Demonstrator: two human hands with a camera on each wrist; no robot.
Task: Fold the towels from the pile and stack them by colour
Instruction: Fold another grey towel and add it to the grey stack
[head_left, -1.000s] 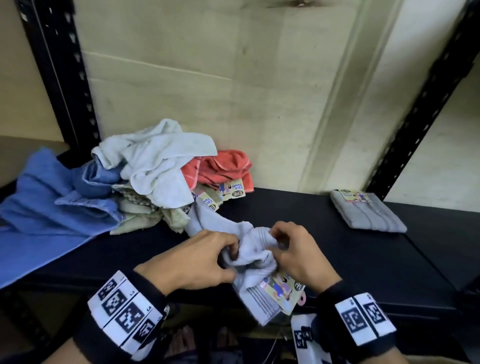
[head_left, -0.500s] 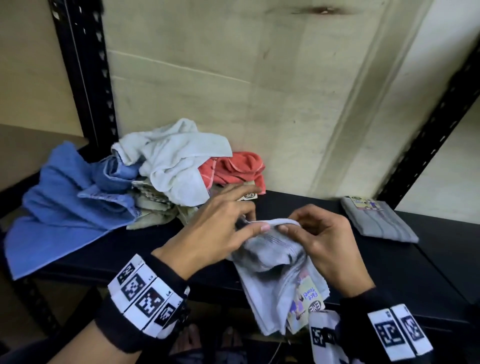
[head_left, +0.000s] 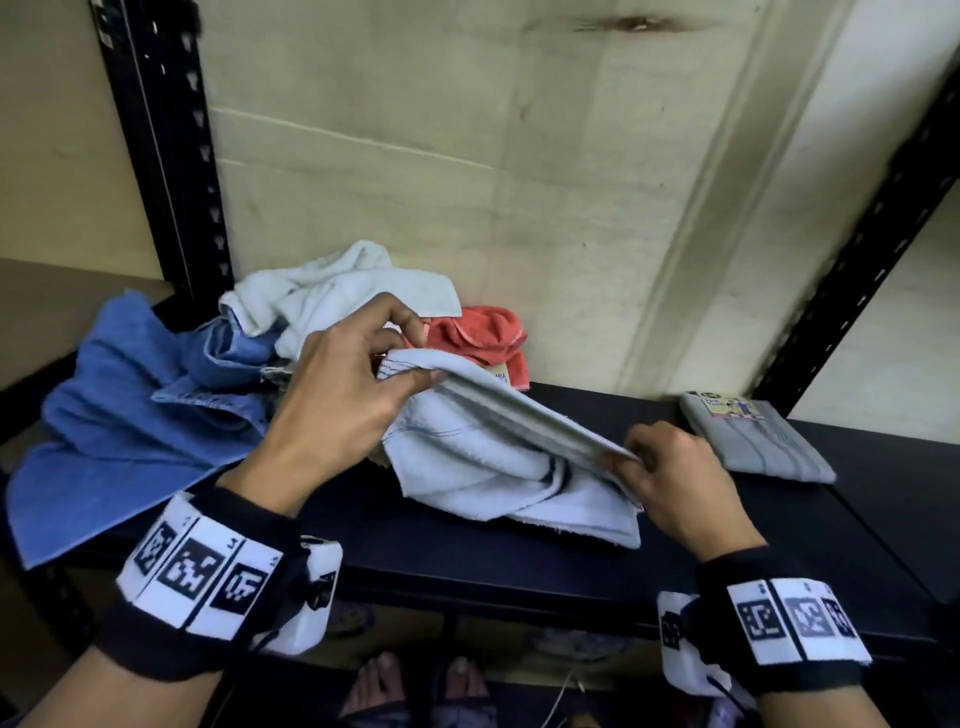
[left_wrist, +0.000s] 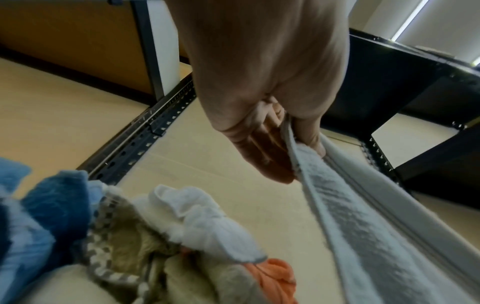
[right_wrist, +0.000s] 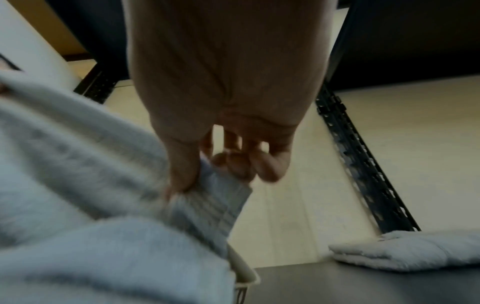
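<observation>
A pale grey towel (head_left: 483, 457) with dark stripes hangs stretched between my two hands above the black shelf (head_left: 519, 566). My left hand (head_left: 410, 371) pinches its upper left corner (left_wrist: 293, 142) between thumb and fingers. My right hand (head_left: 623, 460) pinches the lower right corner (right_wrist: 207, 185). The towel's lower part droops onto the shelf. Behind my left hand lies the pile (head_left: 260, 358): a blue towel (head_left: 114, 431), a white towel (head_left: 332, 291), a beige one (left_wrist: 135, 242) and a coral one (head_left: 483, 332). A folded grey towel (head_left: 753, 436) with a label lies at the right.
Black perforated uprights (head_left: 166, 156) stand at the left and the right (head_left: 852, 260) of the shelf, with a pale wall (head_left: 467, 156) behind. Bare shelf shows between the held towel and the folded one. Sandalled feet (head_left: 415, 686) show below the shelf edge.
My hands have moved apart, left hand up and back, right hand to the right, and the bunched grey towel has been drawn out into a taut edge between them.
</observation>
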